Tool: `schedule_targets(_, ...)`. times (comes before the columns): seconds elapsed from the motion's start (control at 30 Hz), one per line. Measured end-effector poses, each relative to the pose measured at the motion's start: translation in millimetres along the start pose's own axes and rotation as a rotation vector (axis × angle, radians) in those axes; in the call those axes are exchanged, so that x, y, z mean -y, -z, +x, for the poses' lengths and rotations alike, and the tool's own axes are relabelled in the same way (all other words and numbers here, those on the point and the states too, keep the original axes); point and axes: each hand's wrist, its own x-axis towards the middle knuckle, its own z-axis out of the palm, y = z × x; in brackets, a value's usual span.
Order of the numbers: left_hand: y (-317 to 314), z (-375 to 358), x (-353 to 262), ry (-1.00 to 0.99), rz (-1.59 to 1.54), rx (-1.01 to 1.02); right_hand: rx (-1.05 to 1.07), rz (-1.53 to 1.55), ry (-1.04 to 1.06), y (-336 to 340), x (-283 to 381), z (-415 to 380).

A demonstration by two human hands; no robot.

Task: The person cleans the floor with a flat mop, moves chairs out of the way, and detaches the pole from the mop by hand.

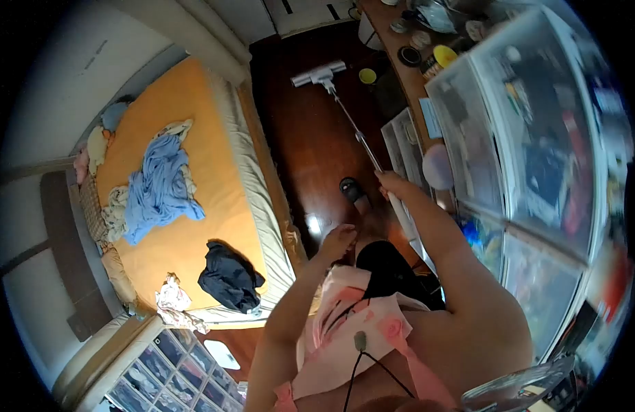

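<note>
My right hand (391,184) is wrapped around the pole of a mop (358,136). The mop's metal pole slants away from me over the dark wood floor, and its wide white-grey head (319,74) rests on the boards at the far end. A thicker white part of the handle runs back beneath my right forearm. Bent in front of my body, my left hand (339,242) has its fingers curled in, with no object showing in them. It is close to my leg and apart from the mop.
On the left is a bed (224,175) with a blue cloth (163,182) and a black garment (229,277). Along the right stand a cluttered wooden counter (393,51) and clear storage drawers (468,130). A small yellow-rimmed container (367,75) stands near the mop head.
</note>
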Motion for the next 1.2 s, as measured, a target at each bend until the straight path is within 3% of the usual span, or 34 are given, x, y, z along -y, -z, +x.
schedule_targets(0.1,8,-45,57,-0.005,0.055,0.001,-0.035,-0.01,-0.093,-16,-104,-95)
schedule_targets(0.17,19,-65,83,0.012,0.135,-0.003,0.046,-0.104,-0.05,-15,-206,-102)
schedule_targets(0.27,28,-85,132,0.09,0.149,-0.039,0.054,-0.022,-0.106,-36,-270,-207)
schedule_targets(0.33,36,-86,162,0.085,0.084,-0.067,0.054,0.073,-0.081,-49,-306,-282)
schedule_targets(0.43,45,-86,194,0.07,0.178,-0.087,0.127,0.304,-0.23,-61,-365,-348)
schedule_targets(0.47,47,-86,205,-0.014,0.231,-0.111,0.093,0.367,-0.245,-64,-358,-387)
schedule_targets(0.63,41,-111,193,0.085,0.125,-0.08,-0.026,0.33,-0.424,-64,-379,-514)
schedule_targets(0.73,62,-90,248,0.115,-0.096,0.039,-0.158,0.048,-0.22,-82,-430,-486)
schedule_targets(0.77,62,-76,262,0.114,-0.204,0.094,-0.149,0.022,-0.245,-77,-450,-465)
schedule_targets(0.8,46,-106,221,0.184,-0.024,-0.089,-0.14,-0.004,-0.269,-71,-473,-444)
schedule_targets(0.83,47,-105,226,0.186,-0.059,-0.082,-0.173,-0.193,-0.257,-68,-423,-459)
schedule_targets(0.9,53,-106,228,0.123,0.057,-0.062,-0.154,-0.206,-0.315,-40,-391,-451)
schedule_targets(0.97,53,-91,256,0.191,-0.149,-0.126,-0.096,-0.335,-0.378,-20,-354,-441)
schedule_targets(1.0,43,-93,245,0.231,-0.081,-0.235,-0.081,-0.223,-0.374,-21,-335,-435)
schedule_targets(1.1,35,-100,237,0.245,-0.226,-0.314,-0.058,-0.11,-0.229,-23,-329,-378)
schedule_targets(1.13,34,-101,236,0.165,-0.197,-0.323,-0.128,-0.309,-0.069,-7,-350,-321)
schedule_targets(1.2,31,-101,243,0.023,-0.131,-0.327,-0.149,-0.365,-0.057,22,-315,-264)
